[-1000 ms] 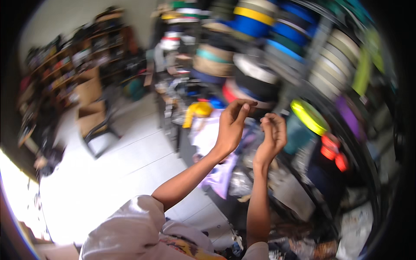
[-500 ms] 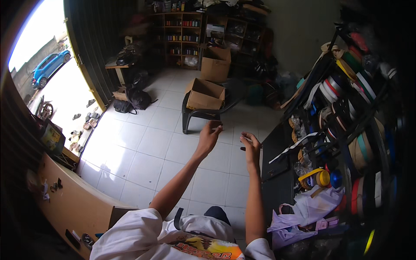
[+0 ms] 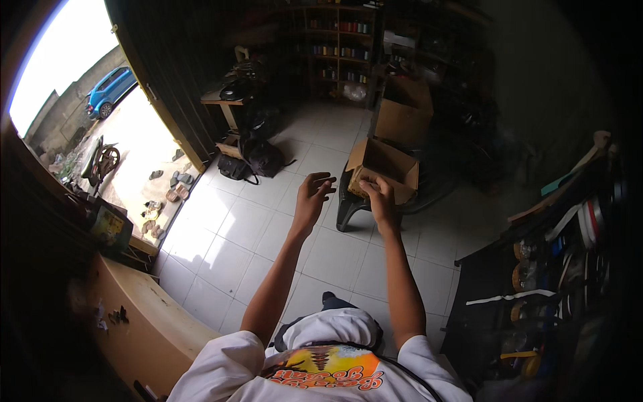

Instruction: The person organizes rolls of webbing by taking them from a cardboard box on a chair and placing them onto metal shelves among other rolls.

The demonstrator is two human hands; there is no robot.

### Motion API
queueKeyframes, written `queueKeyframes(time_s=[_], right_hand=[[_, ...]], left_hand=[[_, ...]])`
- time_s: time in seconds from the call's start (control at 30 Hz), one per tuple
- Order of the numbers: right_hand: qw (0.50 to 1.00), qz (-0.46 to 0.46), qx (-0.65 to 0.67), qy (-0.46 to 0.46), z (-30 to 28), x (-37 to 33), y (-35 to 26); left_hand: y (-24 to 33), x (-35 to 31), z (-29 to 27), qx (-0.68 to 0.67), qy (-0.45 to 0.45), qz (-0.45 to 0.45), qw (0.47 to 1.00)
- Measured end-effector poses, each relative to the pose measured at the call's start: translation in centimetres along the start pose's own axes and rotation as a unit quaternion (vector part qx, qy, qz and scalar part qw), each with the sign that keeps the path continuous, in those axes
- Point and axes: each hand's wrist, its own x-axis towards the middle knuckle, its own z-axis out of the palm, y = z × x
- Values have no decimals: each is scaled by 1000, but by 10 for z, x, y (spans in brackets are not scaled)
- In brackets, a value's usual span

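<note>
Both my arms reach forward at about chest height. My left hand (image 3: 313,198) is raised over the tiled floor, its fingers spread and slightly bent, holding nothing. To its right, my right hand (image 3: 380,199) has its fingers loosely curled but apart, with nothing visible between them. Behind that hand is an open cardboard box (image 3: 402,190), partly covered by it; the hand looks nearer to me than the box. The box rests on a dark plastic chair (image 3: 346,213).
A taller cardboard box (image 3: 404,120) stands behind the chair. Shelves of thread spools (image 3: 339,50) line the back. Black bags (image 3: 266,158) lie near the open doorway, with shoes (image 3: 179,181) outside. A wooden desk (image 3: 144,301) is at left; a rack of strap rolls (image 3: 589,221) is at right.
My view has swung right-to-left across the rack, so the chair and boxes appear further right. My left hand's fingers have spread, and my right hand now overlaps the near box.
</note>
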Motion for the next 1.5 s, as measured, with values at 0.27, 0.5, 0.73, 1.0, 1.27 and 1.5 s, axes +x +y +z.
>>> queueKeyframes(time_s=[0.27,0.5,0.73,1.0,1.27,1.5], right_hand=[[981,8,-34,-191,184,176,-8],[987,24,-36,-152,253,334,28],[997,60,-32,20,207,459,101],[964,139,32,224,168,580,146],[947,185,41,259,142,740,193],[942,192,1,274,135,882,206]], left_hand=[[5,161,-153,-4,160,47,986],[-20,342,-209,-35,122,21,992],[-41,524,-179,-8,-49,-40,998],[-104,711,-100,14,-217,-84,973],[-121,894,-58,29,-283,-72,956],[-152,1049,-12,-5,-318,-77,945]])
